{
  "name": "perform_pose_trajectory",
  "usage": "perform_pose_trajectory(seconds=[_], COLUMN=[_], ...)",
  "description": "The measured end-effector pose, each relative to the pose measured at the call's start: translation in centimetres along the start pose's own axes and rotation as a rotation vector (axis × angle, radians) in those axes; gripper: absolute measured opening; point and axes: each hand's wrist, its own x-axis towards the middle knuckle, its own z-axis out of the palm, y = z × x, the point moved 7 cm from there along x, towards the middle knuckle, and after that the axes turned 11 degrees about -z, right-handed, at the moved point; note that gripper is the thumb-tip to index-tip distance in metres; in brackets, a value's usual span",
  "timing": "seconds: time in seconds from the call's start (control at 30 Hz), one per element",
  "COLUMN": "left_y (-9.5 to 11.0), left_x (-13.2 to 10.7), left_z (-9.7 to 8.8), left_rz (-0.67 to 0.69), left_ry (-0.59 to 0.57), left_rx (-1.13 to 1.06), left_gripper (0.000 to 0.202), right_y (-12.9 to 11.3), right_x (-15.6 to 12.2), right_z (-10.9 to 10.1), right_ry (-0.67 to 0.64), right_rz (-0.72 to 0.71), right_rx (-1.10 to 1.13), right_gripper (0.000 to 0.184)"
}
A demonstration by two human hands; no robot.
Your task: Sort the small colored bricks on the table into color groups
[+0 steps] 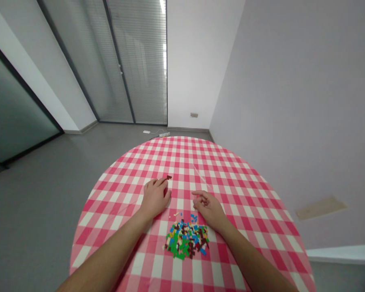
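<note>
Dark brown toy brick (169, 177) — pinched at the fingertips of the left hand (155, 198), just ahead of the knuckles. Right hand (210, 211) loose, holding nothing, index finger extended, just beyond a heap of mixed-colour bricks (187, 239) — green, blue, brown, others — on a red-and-white gingham tablecloth (182, 154).

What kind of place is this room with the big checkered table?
It looks like a room in an office building, though I can't be sure. It has tall glass walls with grey slatted blinds, a plain grey floor, and a white power strip lying on that floor.
</note>
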Motion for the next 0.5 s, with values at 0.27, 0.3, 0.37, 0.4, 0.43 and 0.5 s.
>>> perform_pose_trajectory(seconds=[0.27, 0.3, 0.37, 0.4, 0.43, 0.5], left_y=[-0.14, -0.14, -0.16, -0.18, -0.2, -0.25], left_x=[0.08, 0.08, 0.08, 0.07, 0.07, 0.05], left_z=[0.14, 0.15, 0.15, 0.15, 0.15, 0.16], left_rz=[0.009, 0.01, 0.009, 0.007, 0.004, -0.002], left_ry=[-0.002, -0.003, -0.001, -0.001, -0.002, -0.005], left_rx=[-0.031, -0.034, -0.038, -0.038, -0.038, -0.036], left_gripper=[0.031, 0.031, 0.031, 0.032, 0.032, 0.032], right_y=[-0.3, -0.29, -0.25, -0.22, -0.18, -0.11], right_x=[-0.09, -0.08, -0.04, -0.01, 0.01, 0.03], right_z=[-0.12, -0.13, -0.12, -0.11, -0.1, -0.07], right_ry=[0.0, 0.002, 0.001, 0.0, -0.002, -0.008], right_rz=[0.0, 0.001, 0.001, 0.0, -0.002, -0.003], right_rx=[-0.017, -0.017, -0.01, -0.008, -0.008, -0.011], right_gripper=[0.031, 0.031, 0.031, 0.031, 0.031, 0.031])
